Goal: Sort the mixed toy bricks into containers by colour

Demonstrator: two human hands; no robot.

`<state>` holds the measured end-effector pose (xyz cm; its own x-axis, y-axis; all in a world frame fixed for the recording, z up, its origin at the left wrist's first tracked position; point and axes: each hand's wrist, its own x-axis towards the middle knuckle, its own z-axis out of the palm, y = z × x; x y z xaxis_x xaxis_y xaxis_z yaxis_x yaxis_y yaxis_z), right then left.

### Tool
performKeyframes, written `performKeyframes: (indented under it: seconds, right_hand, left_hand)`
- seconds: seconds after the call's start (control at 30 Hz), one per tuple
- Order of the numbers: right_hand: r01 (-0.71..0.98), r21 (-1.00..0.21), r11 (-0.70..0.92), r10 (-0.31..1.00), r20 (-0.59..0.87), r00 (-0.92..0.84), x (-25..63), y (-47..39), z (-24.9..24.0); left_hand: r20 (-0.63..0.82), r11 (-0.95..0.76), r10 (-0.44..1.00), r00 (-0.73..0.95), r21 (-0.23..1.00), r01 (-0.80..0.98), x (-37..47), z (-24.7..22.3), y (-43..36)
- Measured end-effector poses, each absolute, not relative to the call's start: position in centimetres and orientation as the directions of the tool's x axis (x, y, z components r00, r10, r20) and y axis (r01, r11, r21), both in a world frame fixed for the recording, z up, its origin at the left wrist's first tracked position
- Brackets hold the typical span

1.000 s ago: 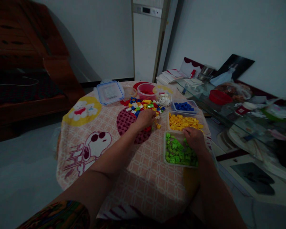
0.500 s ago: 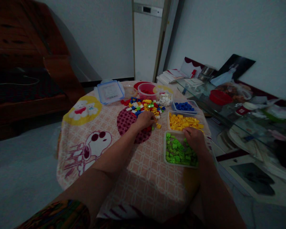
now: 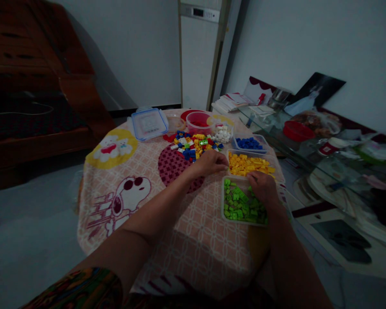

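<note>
My left hand [image 3: 212, 163] has its fingers pinched together at the left edge of the box of yellow bricks [image 3: 227, 161]. Whatever lies between those fingertips is hidden. On the right, my right hand [image 3: 263, 186] is closed over the far rim of the box of green bricks [image 3: 223, 214], where it meets the yellow box. Behind my left hand spreads a pile of mixed toy bricks [image 3: 189, 153] in blue, yellow, red, white and green. Further back stand a box of blue bricks [image 3: 264, 148], white bricks [image 3: 223, 134] and a round tub with red contents [image 3: 199, 128].
A patterned cloth [image 3: 193, 227] covers the round table. At its far left lies a clear lid with a blue seal [image 3: 149, 124]. A glass side table [image 3: 276, 133] to the right carries a red bowl [image 3: 297, 131], papers and a cup. A wooden bench [image 3: 77, 98] stands left.
My left hand has moved right, from the mixed brick pile to the edge of the yellow box. My right hand has stayed in place.
</note>
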<state>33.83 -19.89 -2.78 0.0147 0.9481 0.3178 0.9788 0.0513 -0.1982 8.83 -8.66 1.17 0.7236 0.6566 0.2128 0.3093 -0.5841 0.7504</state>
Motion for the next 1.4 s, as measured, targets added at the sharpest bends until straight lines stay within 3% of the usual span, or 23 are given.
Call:
performKeyframes:
  seconds: [0.4,0.73,0.9,1.07,1.2,1.4]
  right_hand:
    - [0.983,-0.178,0.046,0.946,0.325,0.014,33.8,-19.9,-2.9]
    - [0.984,-0.175,0.022,0.962,0.271,0.027,33.6,-20.0,-2.5]
    - [0.984,-0.178,0.024,0.957,0.287,0.028,33.6,-20.0,-2.6]
    - [0.984,-0.177,0.014,0.96,0.277,0.036,33.5,-20.0,-2.4]
    - [0.982,-0.186,0.036,0.953,0.302,0.023,33.5,-20.0,-2.4]
    - [0.981,-0.19,0.033,0.956,0.293,0.025,33.6,-20.0,-2.5]
  left_hand:
    - [0.171,-0.741,0.385,0.907,0.643,0.194,10.6,2.0,-12.0]
    - [0.139,-0.699,0.692,0.709,0.376,0.608,5.9,3.0,-7.2]
    - [-0.05,-0.668,0.711,0.702,0.263,0.696,5.9,2.6,-7.4]
    - [-0.102,-0.646,0.732,0.673,0.208,0.734,6.9,0.9,-7.6]
    - [-0.088,-0.63,0.744,0.662,0.237,0.74,7.2,-0.2,-7.2]
    - [0.06,-0.63,0.731,0.679,0.442,0.639,7.3,0.1,-6.7]
